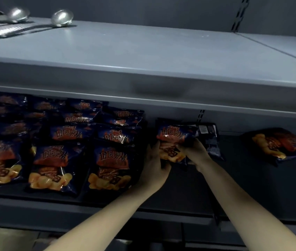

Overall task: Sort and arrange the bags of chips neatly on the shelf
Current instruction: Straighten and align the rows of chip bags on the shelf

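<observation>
Chip bag (175, 140) on lower shelf (252, 178), gripped both sides: L hand (154, 165) fingers curled round its left edge, R hand (195, 153) pinching its right. Rows of bags (82, 142) just left of it; face-down bag (209, 140) touching its right.

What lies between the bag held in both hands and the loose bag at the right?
In the head view: a back-side-up bag beside the held bag, then bare dark shelf until the loose bag.

Dark-blue chip bags (111, 165) rowed at shelf (252, 178) left; held bag (174, 138) mid-shelf
</observation>
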Demonstrator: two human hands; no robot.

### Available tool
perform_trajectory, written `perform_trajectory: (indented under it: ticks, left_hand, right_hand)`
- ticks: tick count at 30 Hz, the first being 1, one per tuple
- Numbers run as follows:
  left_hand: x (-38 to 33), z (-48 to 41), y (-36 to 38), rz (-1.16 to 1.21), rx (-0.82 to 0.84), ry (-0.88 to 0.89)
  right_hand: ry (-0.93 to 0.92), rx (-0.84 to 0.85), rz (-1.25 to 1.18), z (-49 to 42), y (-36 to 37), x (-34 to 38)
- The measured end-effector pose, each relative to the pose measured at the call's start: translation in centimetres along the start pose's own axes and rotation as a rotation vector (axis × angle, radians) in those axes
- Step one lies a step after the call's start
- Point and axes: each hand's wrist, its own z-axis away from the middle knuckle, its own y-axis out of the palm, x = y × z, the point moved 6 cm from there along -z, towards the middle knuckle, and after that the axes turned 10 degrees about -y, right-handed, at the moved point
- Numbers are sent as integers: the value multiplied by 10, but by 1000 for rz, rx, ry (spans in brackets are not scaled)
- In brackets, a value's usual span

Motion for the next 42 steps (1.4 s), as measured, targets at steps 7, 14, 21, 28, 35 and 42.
perform_trajectory:
  ticks: [7,14,21,28,35,42]
  left_hand:
    - [9,-8,2,14,32,-57]
    - [2,-33,-1,107,-45,-25]
    - [21,-56,4,274,-85,-260]
    - [17,-57,18,224,-74,-350]
    - [21,-62,23,129,-55,-329]
    - [-17,-36,25,-194,-290,193]
  right_hand:
    - [-104,-66,357,-11,-18,18]
    - [-56,-34,-122,-25,15,16]
    - [-116,-113,63,-27,28,14]
    - [-336,-16,752,-18,52,11]
    - [-266,61,987,-23,45,7]
    - [-365,-198,917,0,-15,23]
